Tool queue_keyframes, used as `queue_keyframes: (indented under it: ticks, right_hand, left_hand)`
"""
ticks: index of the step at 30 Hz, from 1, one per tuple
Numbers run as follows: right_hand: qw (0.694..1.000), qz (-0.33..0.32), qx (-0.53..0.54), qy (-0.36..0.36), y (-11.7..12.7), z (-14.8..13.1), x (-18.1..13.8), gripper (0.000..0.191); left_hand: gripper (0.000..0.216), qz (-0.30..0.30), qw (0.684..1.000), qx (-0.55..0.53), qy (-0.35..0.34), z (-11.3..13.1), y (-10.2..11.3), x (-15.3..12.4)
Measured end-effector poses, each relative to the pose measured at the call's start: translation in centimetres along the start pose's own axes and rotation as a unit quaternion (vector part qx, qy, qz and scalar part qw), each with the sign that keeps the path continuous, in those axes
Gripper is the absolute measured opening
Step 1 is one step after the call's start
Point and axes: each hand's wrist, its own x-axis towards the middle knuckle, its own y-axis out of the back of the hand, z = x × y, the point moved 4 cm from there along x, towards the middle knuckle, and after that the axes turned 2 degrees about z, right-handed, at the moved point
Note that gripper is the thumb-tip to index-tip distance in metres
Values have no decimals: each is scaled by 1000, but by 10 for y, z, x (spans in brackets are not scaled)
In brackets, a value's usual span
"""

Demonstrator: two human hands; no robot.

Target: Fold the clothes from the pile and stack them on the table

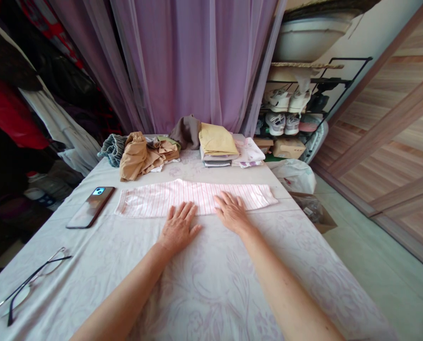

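Note:
Across the middle of the cloth-covered table lies a pair of pink-and-white striped pants, folded lengthwise into a long flat strip. My left hand rests palm down, its fingertips on the strip's near edge and its fingers stretched out. Further right, my right hand lies flat on the same garment, fingers a little spread. Neither hand grips anything. The strip's ribbed end is at the left, and its other end reaches past my right hand.
Crumpled clothes lie at the far left of the table, with a folded stack at the far right. A phone and eyeglasses lie on the left. Beyond the right edge stand a box and a shoe rack.

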Motion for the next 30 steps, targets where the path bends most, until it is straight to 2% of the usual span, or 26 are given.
queue_keyframes:
  ticks: [6,10,12,16,21,30]
  right_hand:
    - [992,56,113,16,2,22,11,44]
    - [970,148,192,-22,2,20,13,36]
    - [964,169,199,-42,0,14,11,34]
    - [966,167,199,-18,-4,2,7,29]
    - [953,177,245,-21,-4,7,6,28]
    - [955,183,233,-19,-5,7,6,27]
  left_hand:
    - [60,-6,1000,-4,-7,-5,0,-5]
    - [56,-9,1000,-6,-8,-3,1,-4]
    - [55,-4,1000,-13,-9,-3,2,-5]
    - [55,7,1000,-23,-14,-4,2,-7]
    - [55,4,999,-27,-21,-4,2,-8]
    - [54,-9,999,-48,-16,-2,5,-8]
